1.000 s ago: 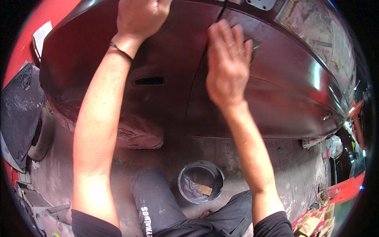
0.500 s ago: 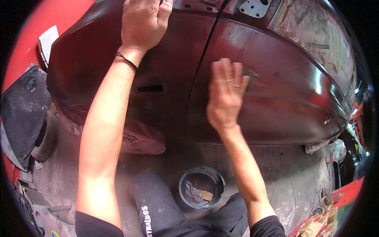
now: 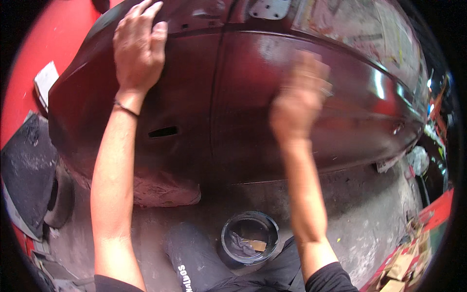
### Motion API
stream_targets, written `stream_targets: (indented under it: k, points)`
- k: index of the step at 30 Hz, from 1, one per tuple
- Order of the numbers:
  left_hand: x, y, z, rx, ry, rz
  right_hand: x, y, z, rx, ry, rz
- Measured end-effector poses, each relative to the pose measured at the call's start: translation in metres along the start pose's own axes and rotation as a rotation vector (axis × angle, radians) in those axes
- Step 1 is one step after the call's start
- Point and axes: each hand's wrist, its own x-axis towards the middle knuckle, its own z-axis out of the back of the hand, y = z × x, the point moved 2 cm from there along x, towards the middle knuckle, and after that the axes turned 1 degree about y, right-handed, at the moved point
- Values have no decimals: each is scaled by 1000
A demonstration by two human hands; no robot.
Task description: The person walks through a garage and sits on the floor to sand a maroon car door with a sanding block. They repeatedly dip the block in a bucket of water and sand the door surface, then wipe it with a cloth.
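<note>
The dark maroon car side fills the upper view: a front fender [image 3: 187, 104] with a slot, and a door [image 3: 248, 107] past the vertical seam. My left hand [image 3: 140, 51] lies on the fender's upper part with its fingers stretched and holds nothing. On the door's upper half is my right hand [image 3: 301, 97], smeared by motion. Its palm presses flat over a thin dark sheet that looks like sandpaper [image 3: 327, 91], of which only a small edge shows beside the fingers. A pale scuffed patch [image 3: 272, 48] marks the door above.
A dark bucket [image 3: 249, 212] with a grey rag and a tan piece inside stands on the floor between my legs. Dark body parts [image 3: 26, 170] lean at the left. Cardboard pieces [image 3: 401, 265] lie at the lower right. Paper masking [image 3: 350, 29] covers the window.
My right hand has swept right across the door with the sheet. The view has shifted, and my left hand now shows lower and further left, still on the fender.
</note>
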Motion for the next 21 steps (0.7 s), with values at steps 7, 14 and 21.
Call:
stream_targets:
  k: [7, 14, 21]
  points:
    - [-3, 9, 1, -14, 63, -10, 15, -46, 11, 139, 73, 368]
    - [0, -13, -8, 10, 59, 29, 68, -262, 38, 106, -136, -389]
    - [-5, -4, -8, 14, 132, 13, 60, -46, 2, 360, -120, 332]
